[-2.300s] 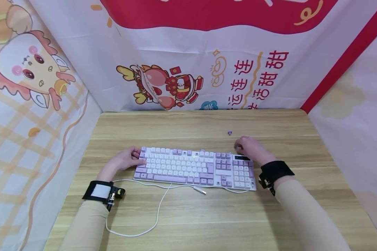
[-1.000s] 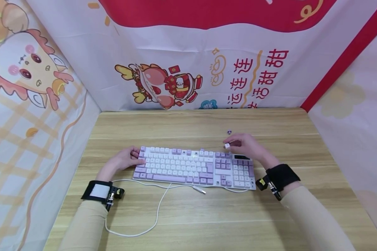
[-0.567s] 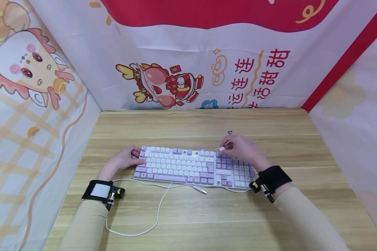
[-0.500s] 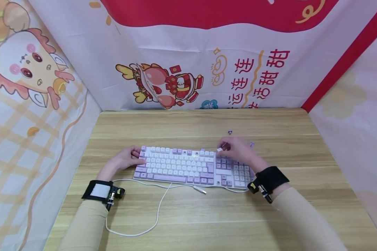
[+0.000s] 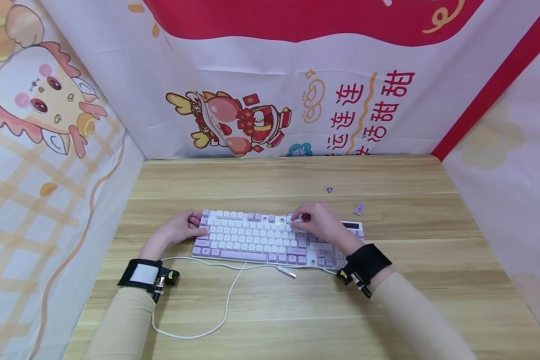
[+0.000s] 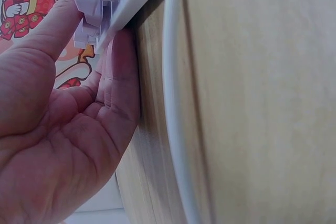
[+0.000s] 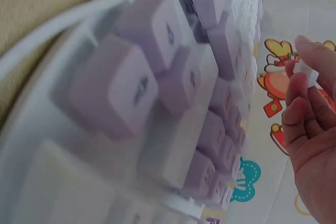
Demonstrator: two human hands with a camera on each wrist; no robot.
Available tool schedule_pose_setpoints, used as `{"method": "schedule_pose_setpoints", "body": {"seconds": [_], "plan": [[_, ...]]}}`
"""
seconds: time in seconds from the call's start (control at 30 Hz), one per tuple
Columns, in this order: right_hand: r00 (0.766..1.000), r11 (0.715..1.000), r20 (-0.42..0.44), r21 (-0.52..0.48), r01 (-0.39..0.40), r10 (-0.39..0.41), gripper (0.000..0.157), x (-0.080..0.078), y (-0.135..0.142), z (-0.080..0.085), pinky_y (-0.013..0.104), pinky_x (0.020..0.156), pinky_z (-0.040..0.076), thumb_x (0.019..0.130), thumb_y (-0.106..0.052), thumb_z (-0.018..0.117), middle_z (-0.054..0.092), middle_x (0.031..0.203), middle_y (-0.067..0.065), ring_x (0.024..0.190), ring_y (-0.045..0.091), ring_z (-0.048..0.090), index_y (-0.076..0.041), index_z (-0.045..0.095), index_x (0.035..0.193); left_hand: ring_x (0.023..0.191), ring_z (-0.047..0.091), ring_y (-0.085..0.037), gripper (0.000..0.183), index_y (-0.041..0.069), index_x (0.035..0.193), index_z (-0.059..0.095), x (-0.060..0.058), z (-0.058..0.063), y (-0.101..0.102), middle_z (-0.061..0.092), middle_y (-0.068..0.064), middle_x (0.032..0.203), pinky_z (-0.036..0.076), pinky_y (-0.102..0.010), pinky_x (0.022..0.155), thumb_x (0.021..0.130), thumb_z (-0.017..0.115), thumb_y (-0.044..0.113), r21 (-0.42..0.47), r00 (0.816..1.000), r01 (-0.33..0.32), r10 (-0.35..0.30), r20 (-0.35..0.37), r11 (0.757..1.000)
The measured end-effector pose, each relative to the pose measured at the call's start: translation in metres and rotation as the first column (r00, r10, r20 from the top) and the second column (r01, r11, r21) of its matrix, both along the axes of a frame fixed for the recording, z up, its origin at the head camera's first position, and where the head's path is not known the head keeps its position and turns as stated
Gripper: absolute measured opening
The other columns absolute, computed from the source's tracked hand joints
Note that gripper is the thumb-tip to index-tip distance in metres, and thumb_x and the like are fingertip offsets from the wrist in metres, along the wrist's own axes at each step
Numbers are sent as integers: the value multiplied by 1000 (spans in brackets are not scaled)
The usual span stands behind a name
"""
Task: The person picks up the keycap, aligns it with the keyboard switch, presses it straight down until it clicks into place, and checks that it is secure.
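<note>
A white and lilac keyboard [image 5: 247,245] lies on the wooden table. My left hand [image 5: 178,229] grips its left end, thumb on the lilac edge keys and fingers against the side, as the left wrist view also shows. Over the top row, right of the middle, is my right hand [image 5: 318,220]. Between its thumb and fingertips it pinches a white keycap [image 7: 307,75], seen in the right wrist view. Near those fingers, the top row has key positions without caps, one showing a bare switch [image 5: 282,219]. The hand and forearm hide part of the number pad.
Behind the keyboard lie a small purple switch-like piece [image 5: 329,189] and a flat purple piece [image 5: 359,208]. A white cable [image 5: 225,312] loops in front, its USB plug [image 5: 286,272] near the keyboard's front edge. Printed cloth [image 5: 252,70] hangs behind the table.
My right hand has come from behind the number pad, picking up the white keycap, and moved left to the top row. The flat purple piece is uncovered now. My left hand stays put.
</note>
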State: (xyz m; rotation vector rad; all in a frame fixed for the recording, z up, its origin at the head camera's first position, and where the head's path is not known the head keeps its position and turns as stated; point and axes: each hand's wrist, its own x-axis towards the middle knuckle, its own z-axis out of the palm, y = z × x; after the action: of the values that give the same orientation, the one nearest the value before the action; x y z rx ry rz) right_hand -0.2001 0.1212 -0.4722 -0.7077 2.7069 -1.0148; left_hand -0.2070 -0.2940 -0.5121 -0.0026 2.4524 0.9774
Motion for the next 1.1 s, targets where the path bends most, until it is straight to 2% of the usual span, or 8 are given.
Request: {"method": "schedule_pose_setpoints", "body": {"seconds": [0.23,0.37,0.5,0.77,1.1], "plan": [[1000,999,9,-54,6,-6,22,4,-10,-1,25,77,58,85,-18,80,75,100,3,85,10,66,-10,76,105,100,58,-24,67,-1,126,52,0,-2,-1,61,-16,113,49,-31,86,83,80,41,10,1000,-4,4,1,1000],[999,999,29,-49,-10,12,29,6,-13,-2,27,86,60,87,-13,77,73,112,4,98,15,69,-10,73,115,101,58,-25,67,-1,126,53,0,-1,-1,61,-16,113,50,-34,89,83,80,42,5,1000,-5,5,1,1000],[1000,998,17,-57,-13,14,29,7,-17,-3,28,89,60,89,-10,74,72,120,6,104,19,70,-9,72,118,101,59,-24,67,0,126,53,1,0,-1,62,-16,114,50,-35,90,83,80,43,-1,1000,-4,4,-2,1000],[999,994,17,-105,42,-40,34,7,-25,-3,29,85,60,85,-7,77,74,109,10,93,16,70,-4,69,118,101,58,-24,67,0,127,52,1,-1,0,61,-15,114,49,-33,88,83,79,42,7,1000,-16,16,4,1000],[997,994,10,-85,74,-73,28,5,-31,-8,26,80,59,86,-8,76,73,102,6,89,15,68,-6,70,113,100,59,-22,66,0,126,53,2,0,0,63,-15,114,48,-29,85,83,80,41,0,1000,-15,15,-16,1000]]}}
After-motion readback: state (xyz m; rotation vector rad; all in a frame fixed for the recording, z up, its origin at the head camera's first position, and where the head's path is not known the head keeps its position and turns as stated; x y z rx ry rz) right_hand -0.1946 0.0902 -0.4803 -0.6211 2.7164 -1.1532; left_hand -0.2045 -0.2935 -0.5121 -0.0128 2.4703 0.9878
